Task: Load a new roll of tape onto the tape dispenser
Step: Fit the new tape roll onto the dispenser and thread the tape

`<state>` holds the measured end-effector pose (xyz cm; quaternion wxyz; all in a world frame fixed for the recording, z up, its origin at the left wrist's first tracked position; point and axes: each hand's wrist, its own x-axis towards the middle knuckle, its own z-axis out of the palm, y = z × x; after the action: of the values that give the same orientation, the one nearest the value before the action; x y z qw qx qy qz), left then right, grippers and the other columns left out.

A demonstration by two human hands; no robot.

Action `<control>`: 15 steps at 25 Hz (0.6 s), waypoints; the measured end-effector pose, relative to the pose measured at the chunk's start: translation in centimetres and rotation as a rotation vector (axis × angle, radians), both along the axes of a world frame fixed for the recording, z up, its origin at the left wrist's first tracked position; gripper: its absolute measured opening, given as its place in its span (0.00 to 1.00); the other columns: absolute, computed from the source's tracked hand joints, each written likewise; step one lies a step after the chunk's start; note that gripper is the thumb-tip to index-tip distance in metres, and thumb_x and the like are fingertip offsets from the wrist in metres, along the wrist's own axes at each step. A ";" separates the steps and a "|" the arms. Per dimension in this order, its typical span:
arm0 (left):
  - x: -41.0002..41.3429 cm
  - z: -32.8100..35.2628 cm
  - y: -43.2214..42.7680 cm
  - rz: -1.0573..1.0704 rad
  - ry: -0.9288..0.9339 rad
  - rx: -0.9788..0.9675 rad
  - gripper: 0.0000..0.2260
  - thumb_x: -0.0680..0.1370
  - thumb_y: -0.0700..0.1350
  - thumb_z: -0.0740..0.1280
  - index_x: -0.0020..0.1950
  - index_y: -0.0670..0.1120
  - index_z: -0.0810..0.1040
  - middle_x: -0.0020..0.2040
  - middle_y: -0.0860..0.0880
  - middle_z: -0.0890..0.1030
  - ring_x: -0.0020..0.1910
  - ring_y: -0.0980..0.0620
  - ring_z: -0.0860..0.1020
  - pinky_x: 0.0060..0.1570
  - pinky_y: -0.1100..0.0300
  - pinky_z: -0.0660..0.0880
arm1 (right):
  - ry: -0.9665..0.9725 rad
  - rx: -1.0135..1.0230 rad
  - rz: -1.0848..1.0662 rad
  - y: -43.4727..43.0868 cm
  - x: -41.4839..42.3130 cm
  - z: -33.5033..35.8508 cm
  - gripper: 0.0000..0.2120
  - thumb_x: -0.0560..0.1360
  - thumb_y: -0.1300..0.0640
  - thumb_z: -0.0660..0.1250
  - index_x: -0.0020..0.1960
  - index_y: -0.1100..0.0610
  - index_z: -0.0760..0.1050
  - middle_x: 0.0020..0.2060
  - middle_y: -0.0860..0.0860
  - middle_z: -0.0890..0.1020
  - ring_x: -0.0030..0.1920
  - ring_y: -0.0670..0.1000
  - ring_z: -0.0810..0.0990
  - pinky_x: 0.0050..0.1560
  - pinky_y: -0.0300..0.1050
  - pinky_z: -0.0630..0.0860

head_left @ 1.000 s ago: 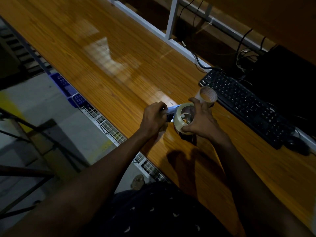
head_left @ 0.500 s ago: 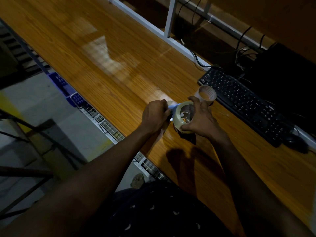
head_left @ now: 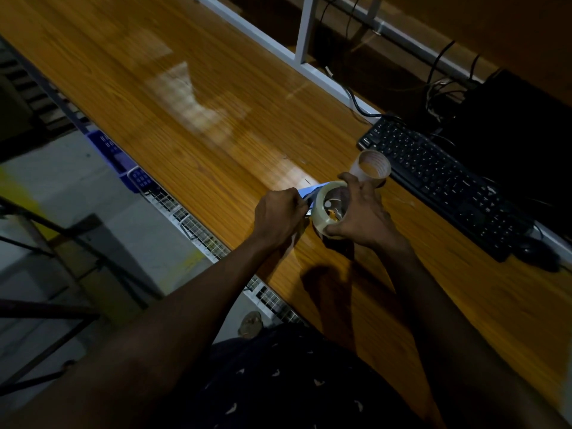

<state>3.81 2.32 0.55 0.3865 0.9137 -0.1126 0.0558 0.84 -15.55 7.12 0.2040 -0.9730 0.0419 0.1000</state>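
Little has shifted since a second ago; left hand (head_left: 280, 216) stays closed on the blue tape dispenser (head_left: 309, 193); just to its right, the tape roll (head_left: 329, 212) sits gripped by the right hand (head_left: 362, 216), core axis facing up toward the camera; below lies a wooden counter (head_left: 185, 103); the room is dim.

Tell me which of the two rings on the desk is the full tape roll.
The tape roll gripped by the right hand, thick with pale tape. The empty core beside the keyboard is only a thin-walled tube, untouched.
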 end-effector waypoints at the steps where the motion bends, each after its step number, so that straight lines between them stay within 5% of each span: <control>1: -0.2 0.0 0.0 -0.006 -0.011 0.021 0.12 0.77 0.49 0.66 0.35 0.46 0.74 0.28 0.50 0.76 0.26 0.52 0.73 0.26 0.59 0.66 | 0.004 -0.007 0.005 0.0 -0.1 -0.1 0.50 0.60 0.48 0.78 0.73 0.43 0.52 0.68 0.56 0.61 0.69 0.62 0.62 0.56 0.56 0.72; 11: -1.1 -0.2 0.0 -0.010 -0.019 0.138 0.15 0.80 0.49 0.62 0.34 0.46 0.75 0.28 0.47 0.74 0.26 0.48 0.72 0.28 0.59 0.64 | 0.084 -0.064 0.045 -0.2 -0.1 -1.3 0.52 0.60 0.48 0.78 0.74 0.44 0.50 0.72 0.56 0.56 0.70 0.64 0.59 0.59 0.60 0.73; 15: -0.8 -1.5 0.8 -0.043 0.008 0.234 0.16 0.80 0.51 0.58 0.42 0.45 0.80 0.31 0.47 0.78 0.30 0.45 0.76 0.28 0.57 0.67 | 0.132 -0.105 0.093 -0.1 0.2 -2.0 0.51 0.60 0.50 0.77 0.73 0.44 0.50 0.68 0.56 0.60 0.67 0.63 0.62 0.55 0.57 0.74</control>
<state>3.00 3.13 -0.95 0.2789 0.9501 -0.1365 0.0305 1.03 -15.69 5.15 0.1445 -0.9745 0.0150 0.1712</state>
